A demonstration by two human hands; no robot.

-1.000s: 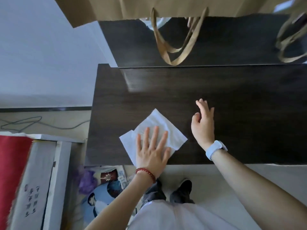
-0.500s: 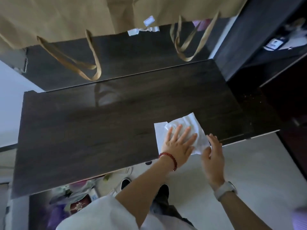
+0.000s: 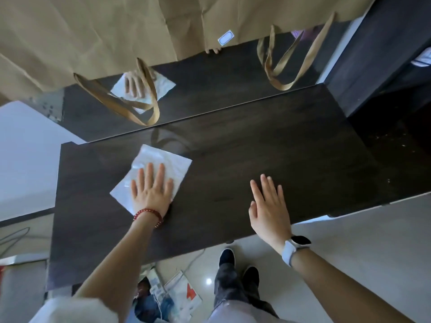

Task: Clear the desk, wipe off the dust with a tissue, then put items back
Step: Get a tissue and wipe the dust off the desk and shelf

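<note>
My left hand flat, pressing tissue, desk nine o'clock | right hand open, empty | risk: thin tissue bunching or tearing under a hard push.

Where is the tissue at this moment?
In the head view, the tissue lies on the left part of the desk, flat under the left hand.

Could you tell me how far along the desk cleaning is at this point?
Clearing looks done: the dark desk top carries only the tissue. Wiping is in hand: the left hand presses flat on the tissue, the right hand open beside it. Putting items back is left.
</note>
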